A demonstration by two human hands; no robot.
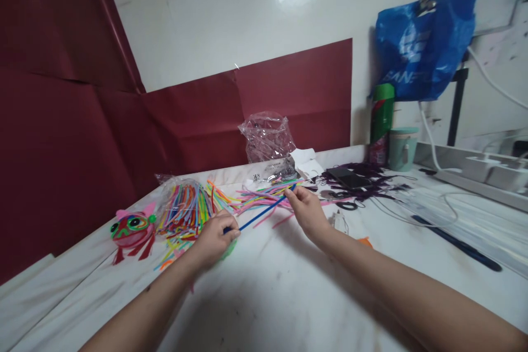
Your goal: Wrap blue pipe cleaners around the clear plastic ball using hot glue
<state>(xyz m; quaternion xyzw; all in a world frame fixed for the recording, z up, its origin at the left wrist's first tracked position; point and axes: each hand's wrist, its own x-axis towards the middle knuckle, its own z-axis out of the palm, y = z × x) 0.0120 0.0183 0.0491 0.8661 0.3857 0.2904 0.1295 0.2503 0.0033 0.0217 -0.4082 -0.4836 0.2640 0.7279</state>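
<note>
A blue pipe cleaner (264, 213) is stretched at a slant between my two hands, above the white marbled table. My left hand (216, 234) is closed around its lower end, and a little blue shows between the fingers. Its upper end is pinched by the thumb and fingers of my right hand (306, 209). Behind my left hand lies a bundle of many-coloured pipe cleaners (183, 206) in a clear bag. Loose pink and purple pipe cleaners (262, 198) are spread behind the blue one. A bit of green (228, 251) shows beneath my left hand.
On the left sits a pink and red animal figure (134, 231). At the back are a crumpled clear bag (268, 137), a dark phone (348, 178), black scissors (347, 205), a green can (383, 115) and a lidded cup (403, 148). Power strips (482, 173) and cables lie right.
</note>
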